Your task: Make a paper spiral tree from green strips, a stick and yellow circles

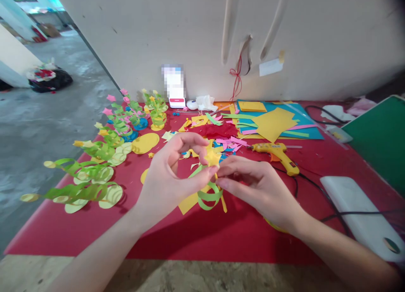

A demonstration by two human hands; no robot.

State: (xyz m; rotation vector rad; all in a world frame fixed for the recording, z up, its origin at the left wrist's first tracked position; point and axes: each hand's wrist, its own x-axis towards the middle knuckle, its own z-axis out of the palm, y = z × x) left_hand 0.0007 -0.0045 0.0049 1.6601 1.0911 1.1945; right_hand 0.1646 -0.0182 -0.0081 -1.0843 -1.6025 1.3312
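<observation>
Working remotely, I clamp a star [212, 157] in my left hand [163, 178], its strip [224, 203] pinched just below in my right hand [261, 180], apparently mid-shaping, the next move wanting light, steady pressure.

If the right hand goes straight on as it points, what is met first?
Beyond the yellow strip at its fingertips, the right hand would probably meet the left hand at its thumb; depth is unclear.

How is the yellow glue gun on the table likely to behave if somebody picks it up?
The yellow glue gun would probably feel stiff, since its body looks like moulded plastic. It seems unlikely to roll, as it lies flat on its side. Lifting it may drag the black cable, which appears to lead from its handle.
</observation>
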